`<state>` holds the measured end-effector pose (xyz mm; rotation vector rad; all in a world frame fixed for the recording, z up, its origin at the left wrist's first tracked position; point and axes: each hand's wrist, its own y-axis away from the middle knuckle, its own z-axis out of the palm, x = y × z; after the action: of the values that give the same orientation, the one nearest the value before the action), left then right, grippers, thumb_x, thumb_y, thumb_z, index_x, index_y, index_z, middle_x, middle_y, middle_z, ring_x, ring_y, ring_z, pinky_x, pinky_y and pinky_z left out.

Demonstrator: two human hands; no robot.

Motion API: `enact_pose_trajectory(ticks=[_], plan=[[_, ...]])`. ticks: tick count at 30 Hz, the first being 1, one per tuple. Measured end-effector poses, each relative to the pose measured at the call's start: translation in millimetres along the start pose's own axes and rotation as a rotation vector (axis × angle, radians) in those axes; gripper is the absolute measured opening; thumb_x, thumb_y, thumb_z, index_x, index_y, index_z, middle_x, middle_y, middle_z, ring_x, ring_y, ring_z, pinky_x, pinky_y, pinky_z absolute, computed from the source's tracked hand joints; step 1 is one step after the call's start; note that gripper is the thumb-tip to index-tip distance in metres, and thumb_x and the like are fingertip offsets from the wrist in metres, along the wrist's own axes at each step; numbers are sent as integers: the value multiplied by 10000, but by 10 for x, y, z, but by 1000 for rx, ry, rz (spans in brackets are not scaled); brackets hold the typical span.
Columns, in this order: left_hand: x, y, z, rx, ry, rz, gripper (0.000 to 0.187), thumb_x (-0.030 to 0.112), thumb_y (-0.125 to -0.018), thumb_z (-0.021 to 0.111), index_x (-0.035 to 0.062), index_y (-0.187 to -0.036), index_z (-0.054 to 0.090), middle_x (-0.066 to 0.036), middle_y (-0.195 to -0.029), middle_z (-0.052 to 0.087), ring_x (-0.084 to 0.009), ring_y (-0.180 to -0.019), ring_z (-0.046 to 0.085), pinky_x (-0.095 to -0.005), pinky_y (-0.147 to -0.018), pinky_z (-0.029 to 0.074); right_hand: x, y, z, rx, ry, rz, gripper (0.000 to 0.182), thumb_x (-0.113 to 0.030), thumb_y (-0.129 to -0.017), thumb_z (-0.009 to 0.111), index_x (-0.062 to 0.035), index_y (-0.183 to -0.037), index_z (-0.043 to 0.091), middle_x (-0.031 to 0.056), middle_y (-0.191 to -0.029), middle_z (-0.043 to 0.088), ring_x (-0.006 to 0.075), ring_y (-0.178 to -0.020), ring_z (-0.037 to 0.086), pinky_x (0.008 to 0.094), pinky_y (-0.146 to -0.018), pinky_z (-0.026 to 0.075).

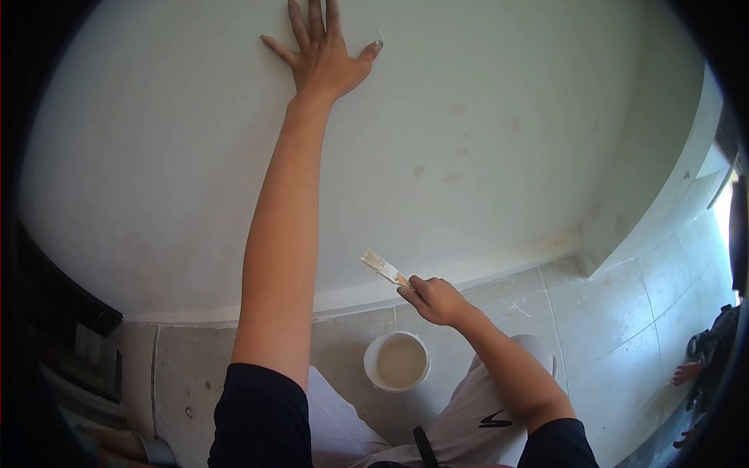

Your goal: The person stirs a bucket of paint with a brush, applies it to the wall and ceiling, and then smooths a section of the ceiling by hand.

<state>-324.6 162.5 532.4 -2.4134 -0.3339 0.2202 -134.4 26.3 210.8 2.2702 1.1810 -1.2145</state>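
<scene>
My left hand (pixel 326 69) lies spread flat against the pale wall (pixel 468 93), fingers pointing up. Down to the right, my right hand (pixel 438 301) grips a flat paintbrush (pixel 382 267) by its handle. The brush tilts up and left, its bristle end coated whitish, and overlaps the lower wall in this view. Below the brush, a white bucket (pixel 370 366) stands on the floor between my legs, with cloudy beige liquid inside. Several brownish smudges mark the wall to the right of my left hand.
Grey floor tiles (pixel 601 343) run along the foot of the wall. A wall corner (pixel 663 187) juts out on the right. At the far right edge another person's hand (pixel 686 373) shows beside dark clothing. Dark, partly shadowed objects (pixel 86 343) stand at the lower left.
</scene>
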Motion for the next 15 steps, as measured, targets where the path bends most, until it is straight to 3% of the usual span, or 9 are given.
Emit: enact_pose_trajectory(ticks=[5,11,15], plan=[[205,9,-132,-107,40,-84,1230,559,-909,684,145,-1593,-251,-94,-1696,-235,-346,-1553,-209,-720,-1153,-158,36,-39,12,-40,2,22,421,-378,-1061,501,-13,-859,561,197,-597,600,432,-592,612,530,-587,475],[-43,-45,221,40,48,63,1237,505,-920,700,145,-1577,-284,-97,-1689,-256,-350,-1551,-211,-712,-1154,-169,-9,-14,-41,-55,-69,14,437,-378,-1072,494,-8,-848,556,185,-574,563,410,-567,589,505,-582,450],[-3,-7,185,59,51,33,1246,484,-922,708,144,-1569,-301,-96,-1685,-267,-345,-1552,-212,-702,-1160,-170,50,-20,10,-63,-79,7,442,-384,-1074,489,-10,-850,554,182,-573,561,402,-557,581,500,-579,446]])
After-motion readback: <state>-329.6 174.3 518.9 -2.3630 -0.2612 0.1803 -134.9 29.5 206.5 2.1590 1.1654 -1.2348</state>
